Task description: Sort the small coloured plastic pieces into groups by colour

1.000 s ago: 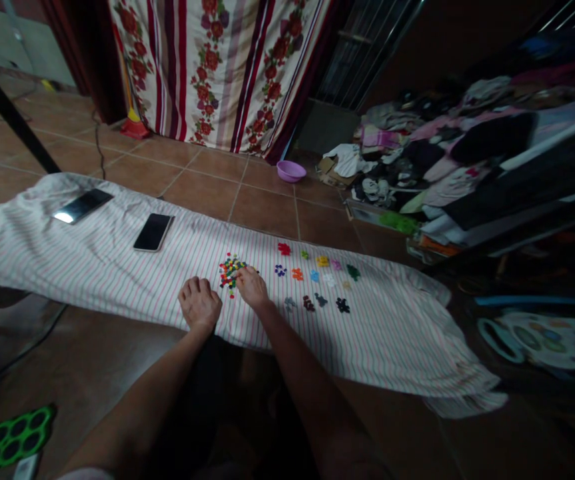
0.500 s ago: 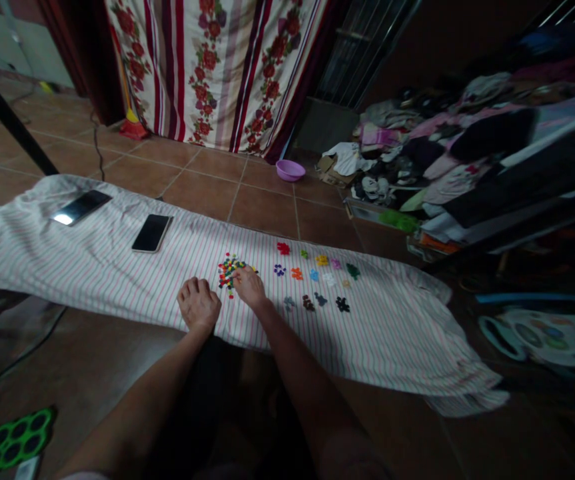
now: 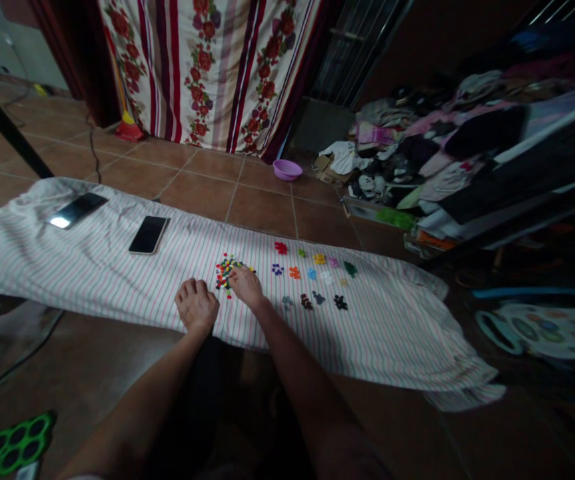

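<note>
My right hand point(image 3: 246, 285) reaches into the right side of a heap of mixed small coloured beads point(image 3: 224, 272), thumb and fingers pinched together; what lies between the fingertips is too small to make out. Just left of the heap, my left hand point(image 3: 197, 305) rests on the striped cloth point(image 3: 397, 333) with its fingers curled in, and nothing shows in it. To the right, small single-colour groups lie apart: red beads point(image 3: 280, 248), orange beads point(image 3: 294, 273), yellow beads point(image 3: 320, 259), purple beads point(image 3: 278, 269), brown beads point(image 3: 306, 302), black beads point(image 3: 340, 303) and several others.
A phone point(image 3: 148, 235) and a second dark device point(image 3: 77, 211) lie on the cloth at left. Beyond it, a purple basin point(image 3: 287, 170) stands on the tiled floor. A green tray with round holes point(image 3: 12, 443) is at lower left. Clothes point(image 3: 417, 147) are heaped at right.
The view has shifted slightly. My right hand stays at the mixed heap, its fingers still pinched, and my left hand keeps its place on the cloth. The colour groups look the same.
</note>
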